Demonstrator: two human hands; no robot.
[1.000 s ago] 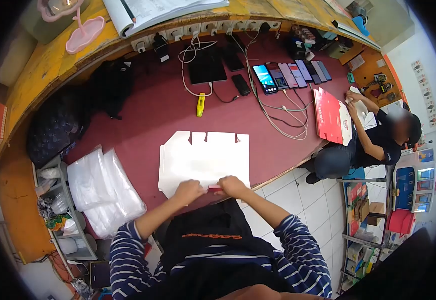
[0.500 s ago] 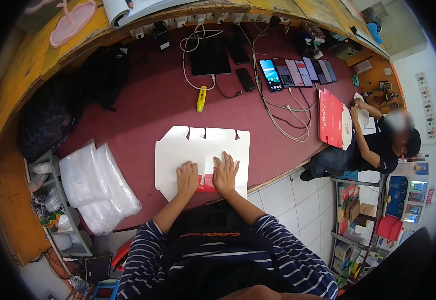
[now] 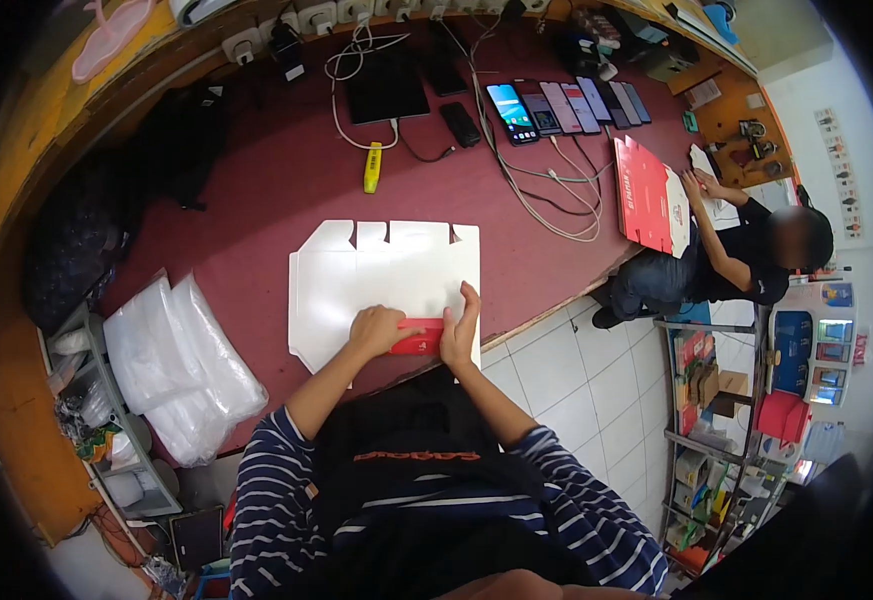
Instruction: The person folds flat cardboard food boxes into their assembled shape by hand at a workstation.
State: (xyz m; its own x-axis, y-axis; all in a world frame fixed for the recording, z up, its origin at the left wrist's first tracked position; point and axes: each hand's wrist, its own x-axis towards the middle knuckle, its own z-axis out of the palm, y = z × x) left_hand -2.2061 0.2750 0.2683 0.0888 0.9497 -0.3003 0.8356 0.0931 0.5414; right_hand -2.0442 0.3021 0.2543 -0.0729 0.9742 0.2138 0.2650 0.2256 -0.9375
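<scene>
A flattened cardboard box, white side up with notches along its far edge, lies on the dark red table in front of me. One red flap is folded up over the white at its near side. My left hand is closed at the flap's left end, its thumb stretched over the red. At the right end, my right hand is open, fingers extended upward and the palm side against the flap's edge.
Plastic bags are stacked at left. A yellow highlighter, tablet, cables and several phones lie at the far side. At right, a seated person is beside a red box sheet.
The red flap now stands out more between my hands. My left fingers have gone from spread flat to folded, and my right hand has turned on edge. The view has shifted slightly.
</scene>
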